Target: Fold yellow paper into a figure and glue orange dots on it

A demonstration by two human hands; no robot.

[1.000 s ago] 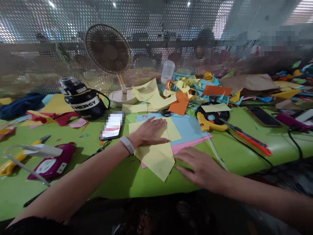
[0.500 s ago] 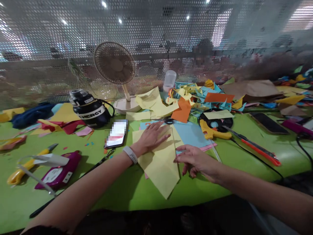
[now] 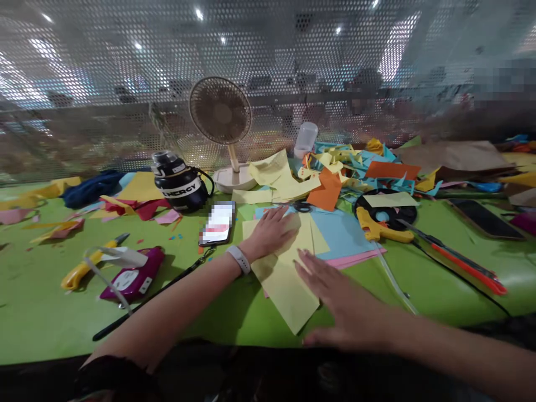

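My left hand (image 3: 271,233) lies flat with fingers outstretched on the upper part of a folded pale yellow sheet of paper (image 3: 288,287). Over the sheet's right edge is my right hand (image 3: 341,298), fingers stretched and thumb spread apart, holding nothing. Whether its fingertips touch the paper I cannot tell. The sheet's pointed lower corner faces me. Beneath it, to the right, lie a light blue sheet (image 3: 345,231) and a pink sheet (image 3: 355,258). Just beyond my left fingertips, the dark handles of scissors (image 3: 302,206) show in part.
On the right are a yellow glue gun (image 3: 379,228), an orange cutter knife (image 3: 464,265) and a dark phone (image 3: 486,219). A lit phone (image 3: 218,223), a black flask (image 3: 180,184), a fan (image 3: 221,111) and a purple device (image 3: 136,273) stand left. Paper scraps (image 3: 335,162) heap behind.
My right hand has gone from curled fingers beside the sheet's edge to spread fingers over it, nearer me. My left hand stays on the paper. The whole view has shifted, moving things rightward.
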